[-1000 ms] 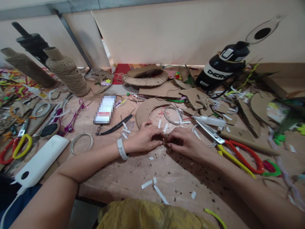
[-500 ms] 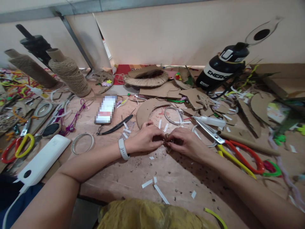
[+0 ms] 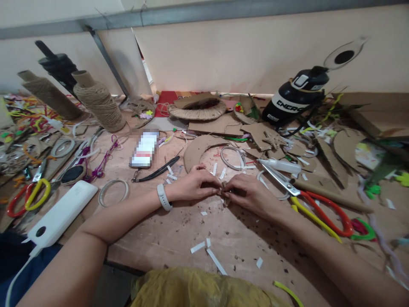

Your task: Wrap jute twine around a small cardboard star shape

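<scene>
Both hands meet over the middle of the table in the head view. My left hand (image 3: 201,184), with a pale watch band (image 3: 164,197) at its wrist, pinches one side of a small brown piece (image 3: 223,187). My right hand (image 3: 247,190) pinches the other side. Fingers cover most of the piece, so its exact kind is hidden; it looks like twine or cardboard. Just beyond the hands lies a crescent of cardboard (image 3: 194,151). A ring of pale tape (image 3: 233,157) rests behind my right hand. Large scissors (image 3: 295,192) with red and yellow handles lie to its right.
A phone (image 3: 144,149), a black strap (image 3: 156,170), a white power bank (image 3: 64,211) and a tape roll (image 3: 113,192) lie on the left. Behind them stand twine spools (image 3: 99,104). A black bottle (image 3: 295,96) leans at the back right. Paper strips (image 3: 215,261) lie in front.
The view has tilted up slightly, so the scene sits a little lower. Both hands stay together at the small brown piece, with only slight finger movement.
</scene>
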`<state>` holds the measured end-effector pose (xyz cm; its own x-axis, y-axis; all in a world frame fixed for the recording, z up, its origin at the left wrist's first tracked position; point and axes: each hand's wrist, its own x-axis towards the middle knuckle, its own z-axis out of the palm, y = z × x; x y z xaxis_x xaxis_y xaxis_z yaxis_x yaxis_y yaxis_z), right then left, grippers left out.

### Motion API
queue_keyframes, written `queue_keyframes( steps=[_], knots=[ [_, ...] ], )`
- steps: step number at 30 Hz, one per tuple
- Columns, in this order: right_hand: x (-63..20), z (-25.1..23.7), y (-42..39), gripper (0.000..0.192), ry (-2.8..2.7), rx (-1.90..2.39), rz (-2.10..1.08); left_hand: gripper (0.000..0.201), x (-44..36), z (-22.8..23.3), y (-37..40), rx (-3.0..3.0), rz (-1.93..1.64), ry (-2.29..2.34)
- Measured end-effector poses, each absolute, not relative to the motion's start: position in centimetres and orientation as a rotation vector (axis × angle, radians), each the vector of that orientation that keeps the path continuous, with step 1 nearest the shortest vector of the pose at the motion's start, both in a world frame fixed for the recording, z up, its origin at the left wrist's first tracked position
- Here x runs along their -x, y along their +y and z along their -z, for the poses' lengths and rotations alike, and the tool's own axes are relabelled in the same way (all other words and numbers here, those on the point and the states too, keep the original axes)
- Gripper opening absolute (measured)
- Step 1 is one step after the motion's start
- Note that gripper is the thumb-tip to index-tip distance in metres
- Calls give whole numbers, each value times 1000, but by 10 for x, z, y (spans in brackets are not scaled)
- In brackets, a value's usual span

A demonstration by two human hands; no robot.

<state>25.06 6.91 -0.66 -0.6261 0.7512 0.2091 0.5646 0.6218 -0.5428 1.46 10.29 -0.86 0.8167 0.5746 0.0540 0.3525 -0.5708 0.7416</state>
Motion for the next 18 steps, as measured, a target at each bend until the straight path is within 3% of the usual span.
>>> queue_keyframes(
  steps=[8, 18],
  knots=[
    [-251, 10, 70, 10, -2435, 1063, -582, 17, -16, 6, 103, -2228, -320, 719],
    [-245, 14, 64, 9, -2485, 1021, -299, 14, -17, 9, 103, -2265, -361, 727]
  ],
)
